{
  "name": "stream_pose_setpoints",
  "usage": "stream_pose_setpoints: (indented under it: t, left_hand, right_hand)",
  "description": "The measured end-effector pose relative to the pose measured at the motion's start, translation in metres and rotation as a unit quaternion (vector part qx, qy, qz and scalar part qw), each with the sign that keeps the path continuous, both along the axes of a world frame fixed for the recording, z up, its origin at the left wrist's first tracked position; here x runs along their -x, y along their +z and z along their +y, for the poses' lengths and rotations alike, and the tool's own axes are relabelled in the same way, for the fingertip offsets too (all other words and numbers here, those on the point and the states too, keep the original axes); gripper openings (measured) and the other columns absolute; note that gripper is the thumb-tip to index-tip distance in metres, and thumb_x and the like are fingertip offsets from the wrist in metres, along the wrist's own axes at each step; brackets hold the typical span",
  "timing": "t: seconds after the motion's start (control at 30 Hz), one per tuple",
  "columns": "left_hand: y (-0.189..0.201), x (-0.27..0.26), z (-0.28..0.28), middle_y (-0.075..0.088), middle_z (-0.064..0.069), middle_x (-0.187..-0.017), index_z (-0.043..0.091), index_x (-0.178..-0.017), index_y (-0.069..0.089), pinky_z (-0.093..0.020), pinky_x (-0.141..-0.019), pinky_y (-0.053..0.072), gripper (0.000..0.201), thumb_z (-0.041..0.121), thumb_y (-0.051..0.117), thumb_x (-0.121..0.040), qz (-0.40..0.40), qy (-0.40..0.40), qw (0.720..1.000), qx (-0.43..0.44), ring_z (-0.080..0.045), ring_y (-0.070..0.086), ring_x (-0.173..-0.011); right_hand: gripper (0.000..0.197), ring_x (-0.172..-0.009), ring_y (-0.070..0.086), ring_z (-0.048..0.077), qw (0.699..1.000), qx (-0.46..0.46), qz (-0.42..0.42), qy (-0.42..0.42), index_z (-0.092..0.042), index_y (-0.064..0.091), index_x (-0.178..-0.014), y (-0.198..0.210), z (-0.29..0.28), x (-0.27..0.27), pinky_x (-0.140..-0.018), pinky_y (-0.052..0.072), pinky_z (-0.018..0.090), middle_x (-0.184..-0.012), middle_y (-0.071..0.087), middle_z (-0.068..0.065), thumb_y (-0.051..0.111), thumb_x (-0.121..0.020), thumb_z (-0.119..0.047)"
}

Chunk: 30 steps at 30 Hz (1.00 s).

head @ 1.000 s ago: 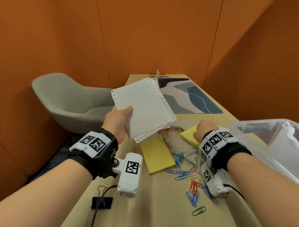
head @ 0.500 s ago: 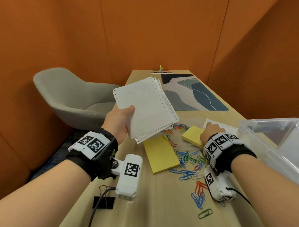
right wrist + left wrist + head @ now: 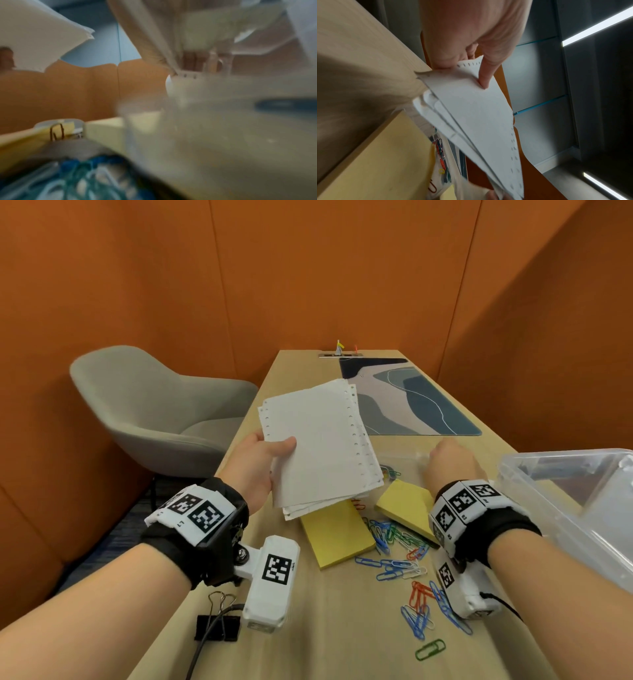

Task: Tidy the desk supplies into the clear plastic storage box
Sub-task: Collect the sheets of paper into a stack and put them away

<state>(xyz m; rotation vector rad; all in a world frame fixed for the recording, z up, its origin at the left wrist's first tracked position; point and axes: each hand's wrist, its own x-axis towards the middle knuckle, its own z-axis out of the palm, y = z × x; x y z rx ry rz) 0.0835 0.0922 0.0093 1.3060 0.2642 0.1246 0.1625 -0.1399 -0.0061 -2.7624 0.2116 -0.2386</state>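
My left hand (image 3: 263, 463) holds a stack of white punched paper (image 3: 318, 446) above the desk's left side, thumb on top. The left wrist view shows the thumb pressed on the paper stack (image 3: 471, 115). My right hand (image 3: 448, 463) reaches forward past a yellow sticky pad (image 3: 407, 508), its fingers hidden. In the blurred right wrist view, curled fingers (image 3: 188, 60) pinch a white punched sheet (image 3: 175, 83). The clear plastic storage box (image 3: 513, 474) stands open at the right edge. A second yellow pad (image 3: 337, 535) and loose coloured paper clips (image 3: 394, 546) lie on the desk.
A black binder clip (image 3: 217, 626) lies near the front left edge. More clips (image 3: 424, 607) and a green one (image 3: 430, 649) lie by my right wrist. A patterned desk mat (image 3: 404, 402) covers the far desk. A grey chair (image 3: 154, 412) stands left.
My right hand has moved forward from the yellow pad onto the white sheet beyond it. The left hand keeps the paper stack, now turned a little more upright.
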Motion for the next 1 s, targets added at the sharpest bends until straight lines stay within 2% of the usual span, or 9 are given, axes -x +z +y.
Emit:
stream_pose_setpoints:
  t: [0.17,0.4,0.5,0.57,0.67,0.73,0.83,0.93,1.0]
  left_hand:
    - [0.002,0.004,-0.012,0.065,-0.004,-0.123,0.016,-0.130,0.050,-0.048,-0.101,0.044,0.044,0.003,0.056,-0.088,0.011,-0.058,0.998,-0.017,-0.026,0.061,-0.113]
    - [0.021,0.022,-0.037,0.067,-0.003,-0.121,0.015,-0.122,0.059,-0.033,-0.082,0.048,0.035,0.004,0.052,-0.090,-0.035,-0.126,0.988,-0.077,-0.020,0.061,-0.108]
    - [0.027,0.034,-0.047,0.069,0.001,-0.114,0.018,-0.111,0.064,-0.028,-0.082,0.047,0.026,0.008,0.055,-0.089,-0.050,-0.136,0.986,-0.086,-0.014,0.062,-0.100]
    - [0.028,0.042,-0.053,0.071,0.003,-0.105,0.018,-0.104,0.067,-0.026,-0.080,0.048,0.020,0.010,0.056,-0.089,-0.055,-0.140,0.985,-0.090,-0.010,0.064,-0.093]
    - [0.027,0.050,-0.058,0.072,0.004,-0.097,0.015,-0.106,0.066,-0.018,-0.066,0.053,0.019,0.011,0.055,-0.090,-0.069,-0.113,0.988,-0.085,-0.004,0.069,-0.078]
    - [0.025,0.056,-0.059,0.071,0.003,-0.101,0.013,-0.113,0.063,-0.013,-0.058,0.052,0.024,0.010,0.053,-0.092,-0.074,-0.098,0.990,-0.073,-0.002,0.069,-0.075]
    - [0.015,0.066,-0.060,0.069,0.001,-0.108,0.014,-0.118,0.060,-0.014,-0.062,0.052,0.029,0.007,0.052,-0.092,-0.063,-0.088,0.992,-0.072,-0.004,0.068,-0.084]
    - [-0.001,0.074,-0.064,0.065,-0.008,-0.120,0.011,-0.122,0.057,-0.024,-0.077,0.047,0.035,-0.001,0.053,-0.089,-0.042,-0.076,0.993,-0.085,-0.016,0.062,-0.101]
    - [-0.009,0.078,-0.066,0.064,-0.010,-0.122,0.012,-0.121,0.058,-0.027,-0.081,0.046,0.037,-0.004,0.053,-0.087,-0.033,-0.067,0.994,-0.086,-0.021,0.058,-0.107]
  right_hand:
    - [0.021,-0.102,0.058,0.036,0.970,-0.185,-0.155,-0.018,-0.007,0.041,-0.116,0.039,0.011,0.029,-0.074,0.040,0.038,-0.109,0.061,0.017,0.032,-0.098,-0.012]
    - [0.021,-0.076,0.048,0.011,0.894,-0.364,-0.223,0.138,-0.011,0.052,-0.105,0.075,0.011,0.069,-0.067,0.038,0.026,-0.079,0.050,-0.009,0.035,-0.100,-0.022]
    - [0.020,-0.088,0.056,0.013,0.859,-0.450,-0.163,0.185,-0.013,0.056,-0.104,0.079,0.007,0.085,-0.081,0.048,0.034,-0.093,0.061,-0.001,0.039,-0.099,-0.025]
    - [0.023,-0.091,0.058,0.013,0.840,-0.493,-0.130,0.187,-0.015,0.057,-0.103,0.076,0.005,0.093,-0.082,0.050,0.035,-0.098,0.063,0.001,0.040,-0.099,-0.029]
    - [0.060,-0.118,0.052,0.014,0.824,-0.538,-0.098,0.148,-0.022,0.053,-0.127,0.068,0.005,0.104,-0.102,0.042,0.041,-0.127,0.059,-0.002,0.029,-0.088,-0.061]
    - [0.076,-0.128,0.045,0.017,0.818,-0.551,-0.082,0.144,-0.025,0.047,-0.134,0.061,0.005,0.110,-0.110,0.033,0.046,-0.137,0.052,-0.002,0.024,-0.078,-0.070]
    - [0.057,-0.115,0.052,0.018,0.839,-0.519,-0.049,0.159,-0.021,0.056,-0.118,0.050,0.008,0.121,-0.104,0.038,0.045,-0.120,0.059,-0.001,0.032,-0.085,-0.061]
    - [0.028,-0.102,0.054,0.017,0.841,-0.517,-0.014,0.157,-0.015,0.054,-0.112,0.038,0.008,0.132,-0.089,0.044,0.033,-0.106,0.058,0.000,0.043,-0.093,-0.033]
    - [0.020,-0.096,0.055,0.018,0.846,-0.509,0.010,0.158,-0.019,0.051,-0.111,0.032,0.008,0.136,-0.080,0.045,0.032,-0.106,0.057,0.003,0.044,-0.093,-0.020]
